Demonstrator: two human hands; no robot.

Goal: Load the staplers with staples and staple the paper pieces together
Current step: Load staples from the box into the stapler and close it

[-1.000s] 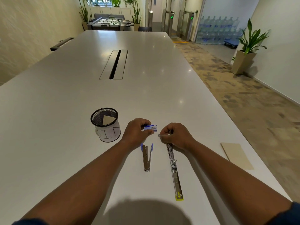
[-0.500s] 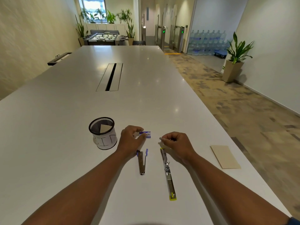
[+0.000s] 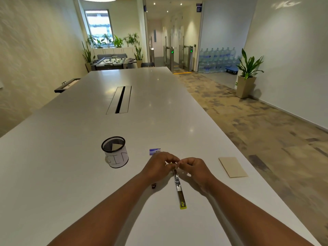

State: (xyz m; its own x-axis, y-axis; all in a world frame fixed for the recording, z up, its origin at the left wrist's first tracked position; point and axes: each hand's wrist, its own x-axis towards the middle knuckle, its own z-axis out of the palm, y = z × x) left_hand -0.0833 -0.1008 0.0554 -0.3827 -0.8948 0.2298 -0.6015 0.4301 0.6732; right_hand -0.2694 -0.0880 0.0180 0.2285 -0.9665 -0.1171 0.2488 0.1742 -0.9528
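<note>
A yellow-ended stapler (image 3: 179, 190) lies folded out flat on the white table (image 3: 74, 174), pointing away from me. My left hand (image 3: 158, 168) and my right hand (image 3: 194, 168) meet over its far end, fingertips pinched on a small silvery staple strip (image 3: 171, 163). The small blue staple box (image 3: 154, 151) lies on the table just beyond my left hand. A second stapler (image 3: 153, 186) is almost wholly hidden under my left wrist; only its dark tip shows. Tan paper pieces (image 3: 232, 166) lie flat to the right.
A black mesh cup (image 3: 115, 152) with a white label and a tan paper piece inside stands to the left of my hands. A cable slot (image 3: 119, 100) is set into the table's middle. The table's right edge runs close past the paper pieces.
My left hand has put the staple box down on the table and moved right to join my right hand over the open stapler's far end. The head camera has tilted upward.
</note>
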